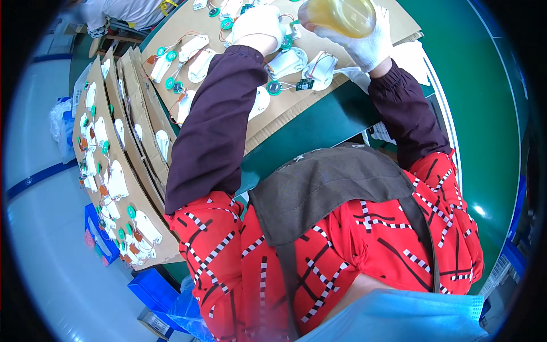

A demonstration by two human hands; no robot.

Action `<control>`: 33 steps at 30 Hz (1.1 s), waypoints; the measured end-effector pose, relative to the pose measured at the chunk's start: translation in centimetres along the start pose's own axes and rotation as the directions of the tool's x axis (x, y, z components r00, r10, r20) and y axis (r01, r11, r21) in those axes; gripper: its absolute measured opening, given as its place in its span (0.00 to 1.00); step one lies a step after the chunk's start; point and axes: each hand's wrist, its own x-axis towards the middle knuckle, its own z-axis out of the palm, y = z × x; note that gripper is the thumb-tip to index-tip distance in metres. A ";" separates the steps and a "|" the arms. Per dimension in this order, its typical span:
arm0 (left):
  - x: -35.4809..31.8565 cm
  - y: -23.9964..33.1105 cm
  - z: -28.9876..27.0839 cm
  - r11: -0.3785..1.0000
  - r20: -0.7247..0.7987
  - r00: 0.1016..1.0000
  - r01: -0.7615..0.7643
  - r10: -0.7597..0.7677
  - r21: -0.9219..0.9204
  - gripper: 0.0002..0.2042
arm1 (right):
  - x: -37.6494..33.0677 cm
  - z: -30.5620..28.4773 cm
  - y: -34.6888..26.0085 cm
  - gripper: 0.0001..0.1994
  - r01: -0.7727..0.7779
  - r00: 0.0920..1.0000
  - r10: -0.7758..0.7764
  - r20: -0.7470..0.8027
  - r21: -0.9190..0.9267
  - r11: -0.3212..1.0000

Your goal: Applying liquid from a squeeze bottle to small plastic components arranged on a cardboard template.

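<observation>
From my distant seat I see the bottle point(339, 17) at the upper edge of the view, above the sheet of cardboard point(296, 106) and toward its right side. My right hand point(367, 43), in a white glove, grasps it by the body; the bottle is tilted, and its round bottom faces me. My left hand point(257, 27), gloved also, is over the cardboard among the white parts point(322, 73); its fingers are hidden from me, so I cannot tell if they are clenched, released or holding some part

The bottle has a clear wall and an amber colour, and it looks smooth, so I judge that it can slip a little in a cloth glove. I think it is rather light, with some liquid which can move when I tilt it. The wall may be soft, therefore I would hold around the middle, firm but without a strong squeeze

The white parts seem light and stiff, better taken by their outer edges. The thin wires point(289, 87) between the green disc point(274, 88) and the small board point(305, 84) look fragile to me; I would never lift by them
</observation>
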 end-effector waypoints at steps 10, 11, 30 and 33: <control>0.3 -0.1 -0.6 1.000 0.015 1.000 0.005 -0.005 -0.005 0.13 | -0.1 -5.3 0.2 0.31 0.752 0.625 -0.463 0.629 -0.644 0.140; 0.4 0.2 -0.9 1.000 0.044 0.999 0.005 -0.004 -0.024 0.13 | 0.3 -6.7 0.2 0.28 0.750 0.644 -0.454 0.616 -0.625 0.217; -0.3 -1.9 -0.4 0.983 0.012 1.000 0.011 -0.009 -0.181 0.16 | 0.5 -7.7 -1.9 0.19 0.683 0.694 -0.592 0.409 -0.634 0.363; -0.1 -1.0 -0.4 0.991 -0.001 1.000 0.014 -0.014 -0.134 0.17 | 1.2 -6.2 -0.8 0.23 0.672 0.717 -0.515 0.470 -0.663 0.331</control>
